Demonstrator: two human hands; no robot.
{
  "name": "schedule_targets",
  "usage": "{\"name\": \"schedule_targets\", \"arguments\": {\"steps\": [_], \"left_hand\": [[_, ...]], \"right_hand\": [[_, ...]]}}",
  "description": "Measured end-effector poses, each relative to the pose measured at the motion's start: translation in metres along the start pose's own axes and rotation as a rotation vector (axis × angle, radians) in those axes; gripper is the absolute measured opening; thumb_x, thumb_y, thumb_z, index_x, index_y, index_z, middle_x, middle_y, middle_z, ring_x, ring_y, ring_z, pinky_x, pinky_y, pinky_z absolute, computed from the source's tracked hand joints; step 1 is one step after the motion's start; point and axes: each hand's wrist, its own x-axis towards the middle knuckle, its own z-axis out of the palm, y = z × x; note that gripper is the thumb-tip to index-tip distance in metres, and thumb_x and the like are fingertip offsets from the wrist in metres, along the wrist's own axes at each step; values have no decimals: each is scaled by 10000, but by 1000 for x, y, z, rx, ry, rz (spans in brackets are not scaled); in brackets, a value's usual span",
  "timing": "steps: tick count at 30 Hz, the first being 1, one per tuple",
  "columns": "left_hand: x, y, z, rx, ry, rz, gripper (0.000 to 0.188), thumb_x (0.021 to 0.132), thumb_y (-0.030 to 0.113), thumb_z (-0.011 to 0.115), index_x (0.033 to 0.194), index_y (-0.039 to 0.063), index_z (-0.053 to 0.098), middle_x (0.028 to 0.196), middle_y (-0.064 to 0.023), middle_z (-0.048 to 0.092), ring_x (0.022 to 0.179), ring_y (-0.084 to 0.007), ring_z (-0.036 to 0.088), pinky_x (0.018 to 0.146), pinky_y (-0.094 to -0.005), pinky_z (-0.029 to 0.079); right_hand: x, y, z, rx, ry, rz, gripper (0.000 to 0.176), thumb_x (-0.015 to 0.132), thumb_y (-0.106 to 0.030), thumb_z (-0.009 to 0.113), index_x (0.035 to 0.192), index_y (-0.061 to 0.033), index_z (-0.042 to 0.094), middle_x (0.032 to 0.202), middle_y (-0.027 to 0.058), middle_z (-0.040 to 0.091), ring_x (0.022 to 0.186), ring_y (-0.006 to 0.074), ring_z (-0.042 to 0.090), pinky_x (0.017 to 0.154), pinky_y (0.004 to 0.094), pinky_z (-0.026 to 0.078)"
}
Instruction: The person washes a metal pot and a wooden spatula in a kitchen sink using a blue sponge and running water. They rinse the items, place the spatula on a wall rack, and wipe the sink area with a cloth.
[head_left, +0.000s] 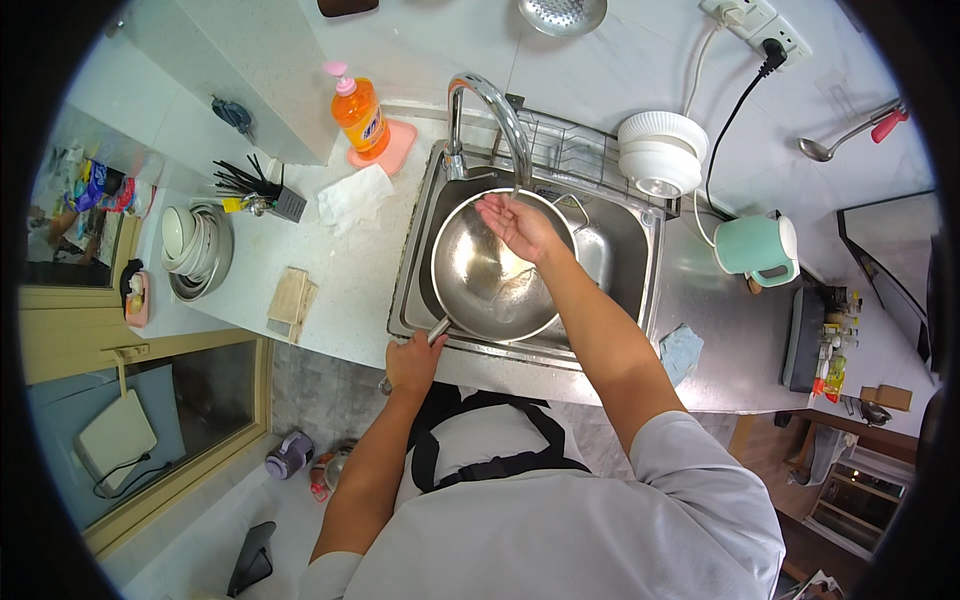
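Note:
A large stainless-steel wok (480, 277) rests over the metal sink (634, 277), with some liquid shining in its bottom. My left hand (414, 362) grips its long handle at the sink's front left edge. My right hand (516, 225) is above the upper part of the wok, palm up and fingers apart, holding nothing that I can see. Just beyond it, the chrome faucet (510, 124) arches down, its spout end beside my fingers. A small loop handle (576, 210) sticks out from the wok's far right side.
Left of the sink are an orange soap bottle (361, 116), a white cloth (354, 199), a folded beige cloth (291, 300) and stacked bowls (180, 232). White bowls (660, 154) sit on a wire rack behind. To the right are a mint-green kettle (750, 244) and a blue cloth (681, 352).

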Motion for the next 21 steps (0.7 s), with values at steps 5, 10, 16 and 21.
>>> {"name": "schedule_targets", "arguments": {"steps": [5,10,16,21], "left_hand": [[0,-1,-3,-99,-75,-38,493,967,542,628,777,91,571,597,-108,644,505,-310,589,612,-425,420],[0,-1,0,-106,-56,-33,491,961,537,640,768,91,570,588,-109,634,492,-315,575,601,-427,416],[-2,-3,3,-96,-35,-33,481,953,526,657,769,91,565,576,-103,627,484,-314,572,596,-422,417],[-2,-1,2,-100,-38,-43,480,950,524,661,767,91,563,575,-104,626,486,-311,576,597,-422,420]], "right_hand": [[3,-8,25,-258,53,40,362,1072,-325,555,958,8,641,906,114,671,842,196,666,754,278,556],[11,-9,15,-619,15,-57,505,1039,-453,595,688,-89,596,642,52,550,645,172,545,615,293,449],[-5,-5,5,-1218,321,-465,464,1061,-426,536,846,-32,654,768,155,647,726,294,618,741,396,498],[-47,-25,-20,-1381,572,-932,350,1068,-309,514,1116,2,666,983,229,704,910,421,654,891,469,506]]}}
